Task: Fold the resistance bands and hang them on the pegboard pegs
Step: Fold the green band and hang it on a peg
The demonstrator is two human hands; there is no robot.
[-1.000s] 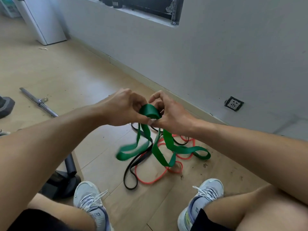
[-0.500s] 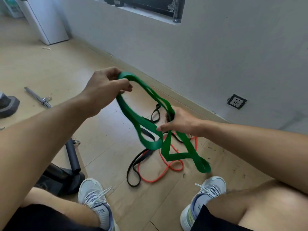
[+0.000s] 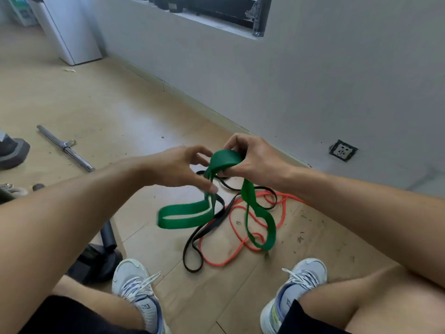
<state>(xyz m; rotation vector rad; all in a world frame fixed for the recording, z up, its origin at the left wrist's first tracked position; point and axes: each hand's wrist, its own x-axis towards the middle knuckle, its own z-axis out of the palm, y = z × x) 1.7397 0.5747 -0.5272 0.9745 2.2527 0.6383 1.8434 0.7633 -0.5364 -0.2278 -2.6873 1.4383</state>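
Observation:
A wide green resistance band [image 3: 225, 160] is bunched at its top in my right hand [image 3: 255, 160], which grips the folded end. Two green loops hang down from there, one swinging out left and one dropping to the floor on the right. My left hand [image 3: 180, 168] is just left of the band, thumb and fingers curled near the hanging strands; whether it pinches them I cannot tell. On the wooden floor below lie a thin black band [image 3: 199, 237] and a thin orange band [image 3: 240, 251], tangled together. No pegboard is in view.
A grey wall with a socket [image 3: 343, 150] runs along the right. A metal bar [image 3: 65, 148] lies on the floor at left, next to a dark weight base [image 3: 13, 150]. A black equipment foot [image 3: 96, 256] stands by my left shoe [image 3: 137, 285].
My left hand came back down from its raised position and closed in on the right hand. The long stretched green loop has been gathered into a bunch in my right hand, with shorter loops hanging.

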